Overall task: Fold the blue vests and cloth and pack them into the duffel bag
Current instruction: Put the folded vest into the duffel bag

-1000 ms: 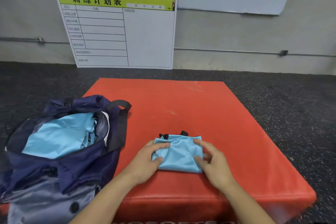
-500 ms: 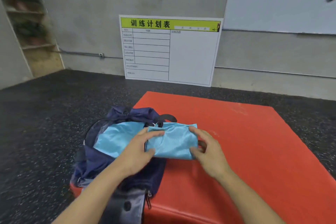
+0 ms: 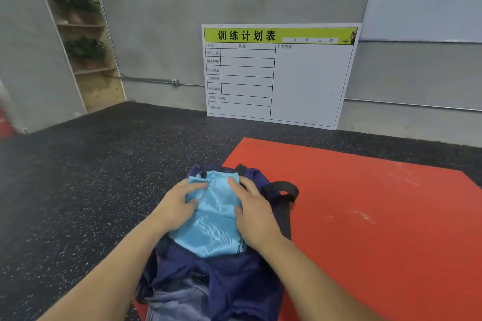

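Now both hands are down on a folded blue vest (image 3: 212, 206) that sits in the open mouth of the navy duffel bag (image 3: 224, 281). The left hand (image 3: 177, 206) lies on the vest's left side, its fingers bent over the fabric edge and its thumb pressed into a crease, so its grip closes on the cloth. The right hand (image 3: 254, 212) covers the vest's right side, fingers curled over the top corner and thumb tucked against the material, likewise gripping the vest. More light blue fabric (image 3: 208, 238) shows under and nearer than the held bundle, already inside the bag; whether it is a second vest or the cloth cannot be told. Small black trim pieces show at the far edge of the blue bundle. The bag rests partly on the left corner of a red mat (image 3: 378, 216) and partly over the dark speckled floor (image 3: 78, 190), and its black strap (image 3: 283, 190) loops out onto the mat just right of the right hand. Against the grey wall leans a white chart board (image 3: 300, 81) with a yellow-green header and Chinese lettering. A whiteboard (image 3: 430, 0) hangs at the upper right, and a wooden shelf (image 3: 78, 31) with plants stands in the left corner.
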The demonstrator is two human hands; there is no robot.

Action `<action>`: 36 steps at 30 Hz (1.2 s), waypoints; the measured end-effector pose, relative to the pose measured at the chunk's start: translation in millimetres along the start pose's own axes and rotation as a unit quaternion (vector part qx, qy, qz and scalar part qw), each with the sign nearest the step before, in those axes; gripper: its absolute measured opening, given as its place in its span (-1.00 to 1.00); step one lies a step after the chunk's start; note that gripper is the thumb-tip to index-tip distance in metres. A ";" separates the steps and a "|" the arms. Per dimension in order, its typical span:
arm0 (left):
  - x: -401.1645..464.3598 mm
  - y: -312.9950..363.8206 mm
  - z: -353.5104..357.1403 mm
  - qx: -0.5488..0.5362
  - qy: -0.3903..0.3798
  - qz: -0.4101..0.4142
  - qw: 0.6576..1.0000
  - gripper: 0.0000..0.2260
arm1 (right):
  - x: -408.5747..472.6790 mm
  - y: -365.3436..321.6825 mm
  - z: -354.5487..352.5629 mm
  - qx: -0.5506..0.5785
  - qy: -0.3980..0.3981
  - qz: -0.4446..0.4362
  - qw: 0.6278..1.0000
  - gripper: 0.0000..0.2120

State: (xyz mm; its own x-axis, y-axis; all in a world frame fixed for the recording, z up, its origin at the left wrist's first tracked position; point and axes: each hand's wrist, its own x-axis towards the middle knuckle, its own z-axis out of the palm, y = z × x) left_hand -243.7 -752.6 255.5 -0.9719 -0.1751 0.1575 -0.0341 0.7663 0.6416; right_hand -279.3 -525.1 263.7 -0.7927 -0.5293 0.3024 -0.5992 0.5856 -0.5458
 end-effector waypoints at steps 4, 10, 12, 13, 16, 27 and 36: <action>12.1 -7.7 18.4 0.010 -0.032 -0.026 0.999 -0.85 | 7.4 5.8 20.1 0.046 -0.013 0.072 0.996 -0.60; 21.7 -11.0 32.4 0.032 -0.015 -0.049 0.998 -0.88 | 26.8 21.2 26.5 -0.054 -0.099 0.144 0.983 -0.62; 22.5 -16.7 34.1 0.069 -0.036 -0.056 0.995 -0.80 | 29.9 23.6 25.7 -0.089 -0.134 0.147 0.976 -0.52; 23.3 -18.1 34.5 0.088 -0.044 -0.060 0.993 -0.77 | 31.8 23.7 25.1 -0.105 -0.148 0.144 0.973 -0.48; 24.8 -16.6 37.2 0.140 -0.048 -0.067 0.987 -0.70 | 35.4 22.9 24.6 -0.137 -0.172 0.125 0.968 -0.40; 13.9 -22.3 44.2 0.296 -0.010 0.103 0.949 -0.40 | 41.7 24.2 32.2 -0.226 -0.148 -0.030 0.962 -0.37; 18.2 -30.7 46.4 0.120 -0.097 -0.024 0.988 -0.43 | 31.6 39.0 43.6 -0.106 -0.222 0.073 0.967 -0.34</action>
State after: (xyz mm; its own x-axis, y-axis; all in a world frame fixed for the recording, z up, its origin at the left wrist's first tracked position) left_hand -271.1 -750.6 203.8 -0.9934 -0.1106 -0.0298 -0.1123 0.8887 0.4445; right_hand -322.8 -545.7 217.9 -0.7723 -0.6157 -0.1561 -0.5323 0.7615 -0.3698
